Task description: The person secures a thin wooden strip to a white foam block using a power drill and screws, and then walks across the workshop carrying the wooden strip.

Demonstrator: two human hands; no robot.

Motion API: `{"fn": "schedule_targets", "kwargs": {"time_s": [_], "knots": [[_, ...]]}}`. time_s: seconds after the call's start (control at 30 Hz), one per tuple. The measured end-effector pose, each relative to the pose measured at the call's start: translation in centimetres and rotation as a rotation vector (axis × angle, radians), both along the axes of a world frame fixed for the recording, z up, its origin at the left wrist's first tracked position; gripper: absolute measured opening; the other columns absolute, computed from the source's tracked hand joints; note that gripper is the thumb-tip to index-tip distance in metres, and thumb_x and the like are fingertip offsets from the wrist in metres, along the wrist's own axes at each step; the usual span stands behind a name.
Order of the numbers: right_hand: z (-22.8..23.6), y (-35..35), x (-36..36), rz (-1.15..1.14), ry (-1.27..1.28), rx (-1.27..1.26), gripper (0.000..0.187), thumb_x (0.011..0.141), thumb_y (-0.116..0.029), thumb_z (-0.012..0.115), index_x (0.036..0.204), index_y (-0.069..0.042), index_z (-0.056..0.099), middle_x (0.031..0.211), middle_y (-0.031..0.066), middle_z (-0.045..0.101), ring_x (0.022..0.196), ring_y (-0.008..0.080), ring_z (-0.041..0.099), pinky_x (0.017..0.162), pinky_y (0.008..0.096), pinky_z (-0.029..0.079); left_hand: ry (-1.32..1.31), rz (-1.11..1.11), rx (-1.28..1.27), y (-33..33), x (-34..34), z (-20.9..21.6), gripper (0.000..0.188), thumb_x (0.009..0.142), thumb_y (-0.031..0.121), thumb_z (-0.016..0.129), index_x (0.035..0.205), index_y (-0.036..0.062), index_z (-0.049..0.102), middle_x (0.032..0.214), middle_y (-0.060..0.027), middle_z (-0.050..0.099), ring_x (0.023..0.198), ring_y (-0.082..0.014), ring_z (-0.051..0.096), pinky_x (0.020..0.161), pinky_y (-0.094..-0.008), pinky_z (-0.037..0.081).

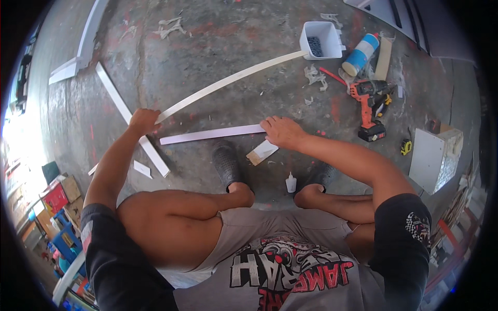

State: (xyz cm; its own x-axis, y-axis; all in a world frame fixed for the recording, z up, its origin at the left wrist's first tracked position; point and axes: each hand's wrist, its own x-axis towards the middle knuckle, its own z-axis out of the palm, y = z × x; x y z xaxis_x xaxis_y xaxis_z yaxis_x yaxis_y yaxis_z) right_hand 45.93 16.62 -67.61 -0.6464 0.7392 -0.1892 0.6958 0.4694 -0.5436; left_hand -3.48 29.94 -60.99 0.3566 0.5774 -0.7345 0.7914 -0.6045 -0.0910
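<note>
My left hand (144,122) is closed on the near end of a long cream-white strip (228,79), which runs up to the right as far as the white tub. Under that hand, a second white strip (114,94) slants across the floor. My right hand (281,131) has its fingers bent over the right end of a shorter pale lilac strip (207,135). This strip lies crosswise just beyond my feet. Close below my right hand is a small white and tan offcut (263,152). A small white squeeze bottle (291,183) stands between my shoes.
At the far right are a white tub (332,50) of dark screws or nails, a blue-and-white can (360,55), a red cordless drill (367,108) and a yellow tape measure (405,146). A white box-like panel (434,159) stands nearer. Boxes and tools (62,202) crowd the left edge.
</note>
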Motion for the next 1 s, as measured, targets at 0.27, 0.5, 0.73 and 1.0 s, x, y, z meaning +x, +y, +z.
{"fn": "schedule_targets", "kwargs": {"time_s": [0.27,0.5,0.73,1.0], "knots": [[0.2,3.3,3.3,-0.084,-0.049,0.057,0.020,0.090,-0.019,0.056,0.105,-0.006,0.058,0.093,0.0150,0.067,0.091,0.0339,0.068,0.080,0.0458,0.055,0.041,-0.131,-0.074,-0.7,0.1,0.8,0.043,0.083,0.048,0.071,0.105,0.0115,0.067,0.088,-0.0131,0.072,0.088,-0.0341,0.071,0.079,-0.0479,0.054],[-0.3,4.7,12.5,-0.126,-0.153,0.215,0.023,0.088,-0.018,0.060,0.108,-0.007,0.055,0.101,0.0121,0.064,0.096,0.0314,0.066,0.078,0.0443,0.054,-0.024,-0.252,-0.086,-2.2,7.0,-1.6,0.043,0.082,0.049,0.072,0.102,0.0108,0.069,0.082,-0.0094,0.073,0.082,-0.0296,0.072,0.073,-0.0443,0.055],[6.4,0.2,20.6,-0.016,-0.402,-0.060,0.024,0.088,-0.012,0.059,0.111,-0.006,0.057,0.104,0.0132,0.063,0.099,0.0326,0.065,0.080,0.0461,0.052,-0.029,-0.252,-0.125,-2.1,11.8,-1.7,0.052,0.076,0.052,0.079,0.101,0.0074,0.070,0.081,-0.0103,0.073,0.080,-0.0304,0.073,0.071,-0.0427,0.056],[11.1,0.0,21.0,-0.221,-0.106,-0.325,0.024,0.091,-0.006,0.059,0.115,-0.005,0.062,0.107,0.0107,0.067,0.095,0.0295,0.068,0.080,0.0433,0.054,0.012,-0.219,-0.178,-2.3,15.8,-1.7,0.054,0.075,0.054,0.080,0.100,0.0080,0.071,0.090,-0.0124,0.074,0.089,-0.0312,0.073,0.076,-0.0424,0.057]]}}
